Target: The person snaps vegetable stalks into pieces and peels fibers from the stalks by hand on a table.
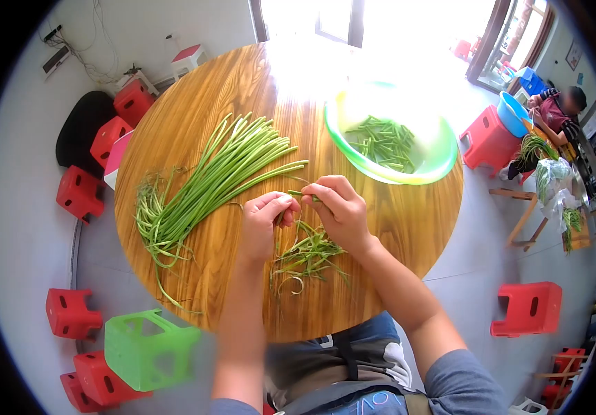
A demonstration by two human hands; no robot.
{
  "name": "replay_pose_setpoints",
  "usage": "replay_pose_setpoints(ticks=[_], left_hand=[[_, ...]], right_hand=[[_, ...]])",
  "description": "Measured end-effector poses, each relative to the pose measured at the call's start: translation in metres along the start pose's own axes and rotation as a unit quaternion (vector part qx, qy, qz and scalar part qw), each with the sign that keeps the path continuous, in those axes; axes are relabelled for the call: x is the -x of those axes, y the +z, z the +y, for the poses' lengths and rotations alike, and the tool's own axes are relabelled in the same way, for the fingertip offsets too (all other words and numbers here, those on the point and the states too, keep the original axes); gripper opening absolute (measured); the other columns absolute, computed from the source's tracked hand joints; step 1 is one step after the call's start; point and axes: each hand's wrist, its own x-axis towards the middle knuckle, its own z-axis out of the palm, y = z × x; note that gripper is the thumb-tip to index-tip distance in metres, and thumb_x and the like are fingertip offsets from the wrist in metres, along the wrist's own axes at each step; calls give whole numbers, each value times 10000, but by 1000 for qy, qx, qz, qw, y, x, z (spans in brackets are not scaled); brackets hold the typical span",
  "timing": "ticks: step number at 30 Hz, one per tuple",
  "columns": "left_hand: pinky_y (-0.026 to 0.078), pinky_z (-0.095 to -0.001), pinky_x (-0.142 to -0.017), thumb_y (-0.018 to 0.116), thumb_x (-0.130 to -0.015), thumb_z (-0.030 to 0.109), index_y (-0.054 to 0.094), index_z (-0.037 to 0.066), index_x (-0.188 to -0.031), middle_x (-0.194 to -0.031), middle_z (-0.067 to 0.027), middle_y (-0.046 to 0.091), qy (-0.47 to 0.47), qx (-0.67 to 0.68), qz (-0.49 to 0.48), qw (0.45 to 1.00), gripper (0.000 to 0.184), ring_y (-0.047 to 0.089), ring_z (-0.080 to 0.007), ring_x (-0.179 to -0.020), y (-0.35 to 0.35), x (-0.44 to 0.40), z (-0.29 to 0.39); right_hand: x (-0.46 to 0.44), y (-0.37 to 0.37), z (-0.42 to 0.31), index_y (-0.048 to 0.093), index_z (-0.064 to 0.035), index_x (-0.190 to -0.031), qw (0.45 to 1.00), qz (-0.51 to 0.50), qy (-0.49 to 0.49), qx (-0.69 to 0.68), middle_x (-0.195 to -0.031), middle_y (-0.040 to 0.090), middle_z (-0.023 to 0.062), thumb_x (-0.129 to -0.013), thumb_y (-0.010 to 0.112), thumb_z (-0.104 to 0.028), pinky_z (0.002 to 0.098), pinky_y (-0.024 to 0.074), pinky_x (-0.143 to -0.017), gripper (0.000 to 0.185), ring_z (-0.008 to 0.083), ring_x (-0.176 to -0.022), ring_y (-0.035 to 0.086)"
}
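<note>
My left hand (270, 213) and my right hand (341, 209) are close together above the round table, fingers pinched. Between them a short bit of green garlic scape (295, 193) shows; the fingers hide the rest of it. Left of my hands lies a big bunch of long garlic scapes (225, 166), its thin, curling ends toward the left edge. Just below my hands is a loose pile of trimmed green scraps (309, 250). Beyond my right hand stands a green-and-white basin (426, 173) with cut scape pieces (386, 142) inside.
The wooden table (242, 304) fills the middle. Red stools (80, 192) stand along the left, and a green stool (149, 349) is near the table's lower left. At right, another person (559, 114) sits near a blue basin (514, 113) on a red stool. Another red stool (527, 309) stands lower right.
</note>
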Motion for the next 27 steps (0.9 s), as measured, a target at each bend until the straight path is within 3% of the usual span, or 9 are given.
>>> replay_pose_setpoints(ticks=[6,9,12,15,17,20,22,25,27], left_hand=[[333,-219,-536,516,-838,149,617,-3,-745,-600,-4,505,-19,-20,-111,993,205,425,-71,-559,12,4,-7],[339,-215,-521,514,-843,145,617,-3,-750,-609,-11,515,-6,-10,-64,998,203,433,-72,-556,9,9,4],[358,-204,-508,498,-872,145,613,-24,-827,-641,-26,533,60,223,-128,965,210,459,-85,-558,-18,1,-2],[381,-204,-515,496,-906,157,610,-33,-879,-658,-22,530,93,266,-117,952,223,468,-91,-560,-25,-3,2],[386,-200,-515,501,-909,160,614,-32,-880,-666,-22,533,87,250,-87,960,224,469,-92,-557,-26,-4,2],[389,-197,-514,505,-909,158,619,-29,-882,-673,-21,536,86,267,-52,958,221,469,-93,-555,-29,-4,1],[390,-197,-512,508,-908,154,622,-26,-884,-676,-23,540,100,284,-41,953,214,470,-95,-555,-30,-8,1],[394,-200,-510,514,-904,148,625,-19,-889,-684,-30,549,121,297,-22,947,201,471,-98,-556,-35,-8,-1],[398,-205,-509,519,-900,142,625,-17,-894,-696,-35,560,118,319,8,940,190,480,-101,-563,-39,-8,-1]], right_hand=[[2,4,-11,627,-13,-828,1000,23,-19,6,-809,576,98,-738,683,-40,272,466,-536,110,190,-645,578],[-4,2,-10,607,-23,-812,999,39,-5,12,-774,585,71,-805,632,-64,253,438,-497,49,120,-603,549],[-2,-12,-5,562,-38,-865,969,-9,234,-73,-727,628,52,-873,560,-105,229,411,-474,67,90,-544,531],[-25,-35,-1,534,-31,-880,995,61,74,37,-693,631,34,-908,508,-118,200,376,-453,95,47,-513,489],[-50,-50,9,541,-22,-901,986,105,81,97,-704,626,59,-893,544,-126,226,434,-513,105,98,-585,562],[-68,-88,55,570,-28,-1016,952,-107,122,259,-907,634,137,-833,621,-207,328,476,-669,261,213,-803,618],[-69,-97,58,582,-35,-1074,861,-219,80,452,-1043,605,155,-780,662,-283,411,462,-785,393,281,-940,592],[-70,-74,37,620,-45,-983,928,-99,-31,357,-973,623,136,-784,663,-242,400,481,-749,283,268,-881,606],[-63,-38,4,635,-45,-874,976,-121,109,146,-824,629,105,-804,637,-120,313,496,-664,103,210,-760,618]])
